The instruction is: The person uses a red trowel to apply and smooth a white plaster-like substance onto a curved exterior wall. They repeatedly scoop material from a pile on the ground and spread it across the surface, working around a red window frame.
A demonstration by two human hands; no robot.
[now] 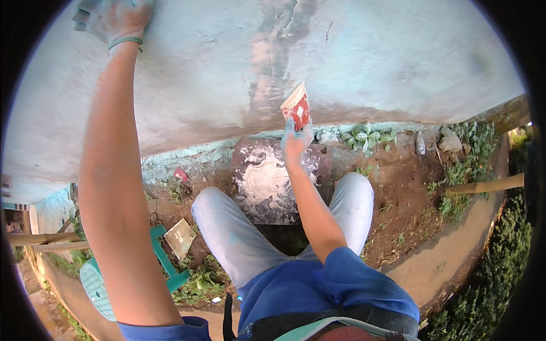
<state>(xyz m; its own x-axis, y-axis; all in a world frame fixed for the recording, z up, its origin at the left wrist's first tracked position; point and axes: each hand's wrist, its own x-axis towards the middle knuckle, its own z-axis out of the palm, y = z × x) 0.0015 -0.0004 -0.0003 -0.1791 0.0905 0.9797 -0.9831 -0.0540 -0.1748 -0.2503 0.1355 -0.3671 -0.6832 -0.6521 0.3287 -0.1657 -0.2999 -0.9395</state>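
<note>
My right hand [297,139] is closed around a red putty scraper [301,115] with a band of pale putty along its edge. The scraper is held up in front of the pale blue wall [187,74], beside a patched strip [272,74] with a crack running up it. High on the left, my left hand [116,20] rests against the wall with fingers apart, partly cut off by the frame's upper edge. Between my knees lies a dark board [278,213] with a spread heap of white putty [264,176] on it.
A green plastic stool [98,287] lies tipped over at lower left, near a loose square tile [180,238]. Along the wall's foot are leafy weeds [367,136], a plastic bottle [420,144] and a stone [450,140]. A bamboo pole [486,184] juts in at right.
</note>
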